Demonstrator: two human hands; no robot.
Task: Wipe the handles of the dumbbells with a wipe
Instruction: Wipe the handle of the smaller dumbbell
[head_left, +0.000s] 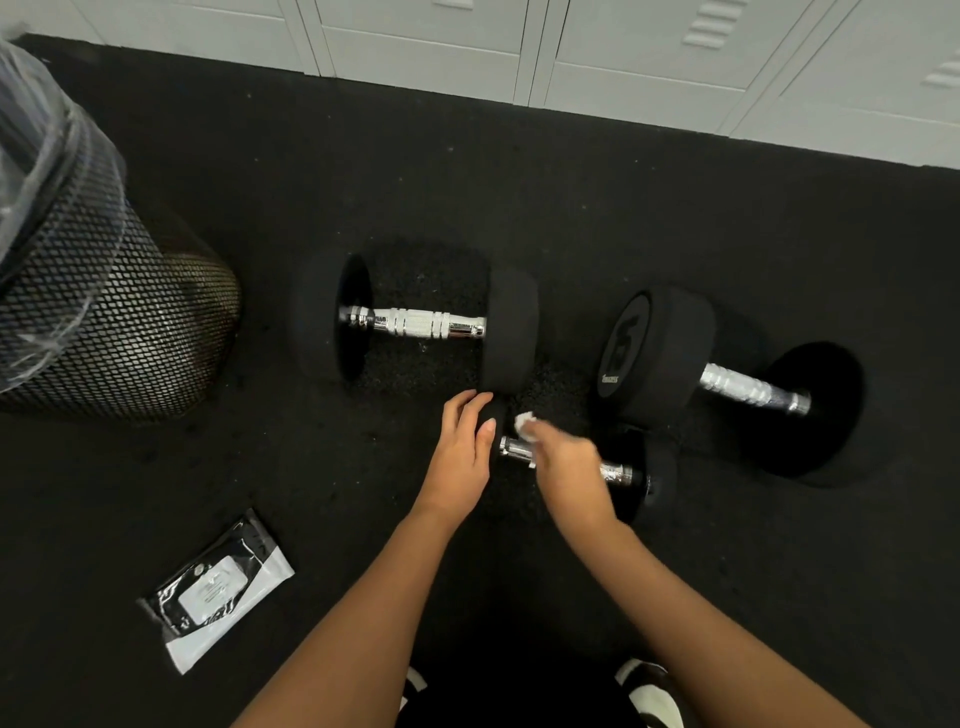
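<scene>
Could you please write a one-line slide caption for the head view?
Right hand wipes the small dumbbell handle with a white wipe while the left hand steadies its end.

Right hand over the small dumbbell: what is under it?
Under the right hand shows a crumpled white wipe on the small black dumbbell's chrome handle. The handle's middle is covered by the hand.
</scene>
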